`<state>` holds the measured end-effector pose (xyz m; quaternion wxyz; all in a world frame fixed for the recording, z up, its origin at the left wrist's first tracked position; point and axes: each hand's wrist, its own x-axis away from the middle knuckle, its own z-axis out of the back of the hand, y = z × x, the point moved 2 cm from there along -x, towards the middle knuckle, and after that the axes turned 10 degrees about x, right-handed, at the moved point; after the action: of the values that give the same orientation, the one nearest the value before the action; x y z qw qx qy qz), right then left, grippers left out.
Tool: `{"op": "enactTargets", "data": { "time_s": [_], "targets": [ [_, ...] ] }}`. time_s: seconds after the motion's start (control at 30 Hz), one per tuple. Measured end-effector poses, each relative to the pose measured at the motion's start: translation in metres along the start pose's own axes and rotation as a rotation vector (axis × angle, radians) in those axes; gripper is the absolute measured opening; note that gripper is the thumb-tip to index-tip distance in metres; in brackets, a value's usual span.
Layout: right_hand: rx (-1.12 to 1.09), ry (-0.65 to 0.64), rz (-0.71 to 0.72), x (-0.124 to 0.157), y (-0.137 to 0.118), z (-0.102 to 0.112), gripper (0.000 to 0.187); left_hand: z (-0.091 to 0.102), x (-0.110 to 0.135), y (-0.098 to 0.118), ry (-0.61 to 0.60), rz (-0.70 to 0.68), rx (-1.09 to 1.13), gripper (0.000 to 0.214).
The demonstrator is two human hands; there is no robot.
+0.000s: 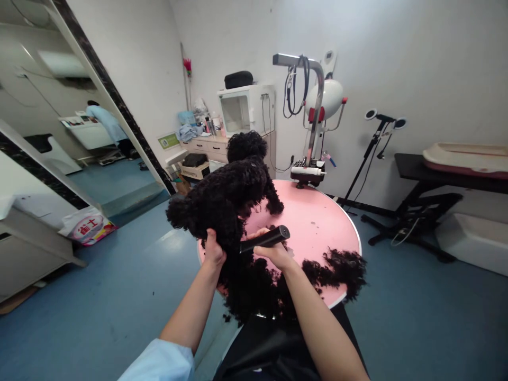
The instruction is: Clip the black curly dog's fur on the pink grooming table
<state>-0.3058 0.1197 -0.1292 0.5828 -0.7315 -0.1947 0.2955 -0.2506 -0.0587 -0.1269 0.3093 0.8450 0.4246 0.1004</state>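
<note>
A black curly-coated dog (222, 196) stands on a round pink grooming table (317, 211), its head turned away from me. My left hand (215, 248) is closed around the dog's hind leg, thumb up and most fingers hidden by the fur. In my right hand (273, 251) is a black hair clipper (268, 239), held with its front end against the fur of the hind leg. Cut black fur (257, 286) lies heaped along the table's near edge, and another clump (341, 267) spreads to the right.
A metal grooming arm (317, 79) with hanging loops rises from the table's far edge, a tool holder (307, 172) at its base. Behind stand a drawer cabinet (216, 148) and a white box (248, 108). At right are a lamp stand (371, 143) and a black table (413, 172).
</note>
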Motion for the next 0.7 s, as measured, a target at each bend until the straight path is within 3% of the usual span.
{"op": "enactTargets", "data": {
  "time_s": [0.07,0.2,0.3,0.5,0.7],
  "targets": [
    [-0.080,0.015,-0.048,0.005,0.007,0.010,0.037,-0.005,0.002,0.004,0.048,0.001,-0.005,0.073],
    [-0.305,0.255,0.029,0.005,-0.002,0.023,0.033,-0.017,0.006,0.010,0.055,0.017,-0.006,0.067],
    [-0.265,0.248,0.063,-0.002,-0.004,0.012,0.040,-0.026,0.005,0.014,0.001,0.063,0.010,0.066],
    [-0.167,0.155,-0.104,-0.002,0.026,-0.008,0.040,-0.036,-0.004,0.023,-0.142,0.076,0.054,0.067],
    [-0.317,0.347,-0.022,-0.006,0.010,0.006,0.023,-0.046,-0.004,0.027,-0.198,0.027,0.100,0.064]
  ]
}}
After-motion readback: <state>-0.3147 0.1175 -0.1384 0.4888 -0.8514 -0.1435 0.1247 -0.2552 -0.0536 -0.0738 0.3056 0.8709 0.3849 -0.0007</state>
